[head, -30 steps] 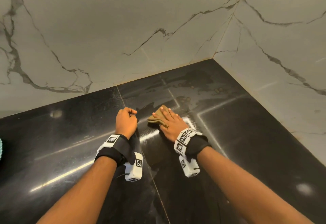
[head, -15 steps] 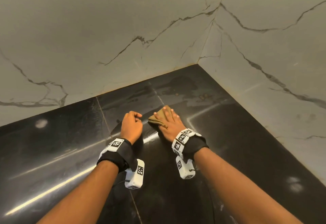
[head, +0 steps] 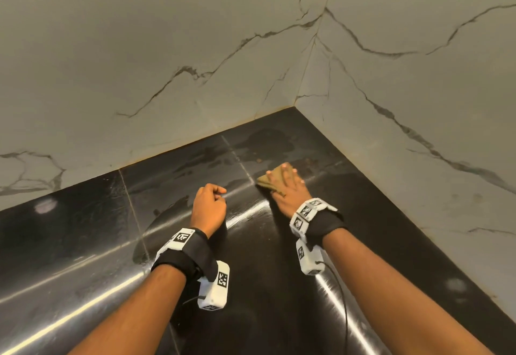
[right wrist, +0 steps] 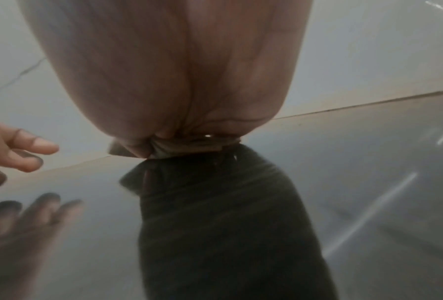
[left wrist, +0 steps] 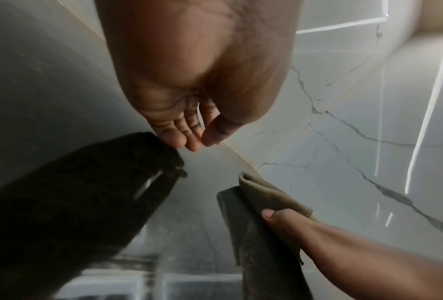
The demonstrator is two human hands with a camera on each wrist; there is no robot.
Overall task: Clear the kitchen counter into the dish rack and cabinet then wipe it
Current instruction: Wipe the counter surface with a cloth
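A folded tan cloth point(head: 271, 178) lies on the glossy black counter point(head: 83, 243), near its back right corner. My right hand point(head: 289, 180) presses flat on the cloth with straight fingers; in the left wrist view its thumb lies along the edge of the cloth point(left wrist: 266, 194). The right wrist view shows only a strip of cloth point(right wrist: 189, 147) under my palm. My left hand point(head: 213, 196) sits to the left of the cloth, a hand's width away. It is loosely curled and holds nothing point(left wrist: 189, 140).
Marble walls point(head: 167, 47) meet in a corner just behind the cloth, and the right wall point(head: 418, 131) runs close along my right arm. Wet smears point(head: 265, 142) and small crumbs point(head: 308, 162) lie between the cloth and the corner.
My right hand has slid the cloth away from my left hand, toward the back right corner. The left hand has stayed in place, still curled.
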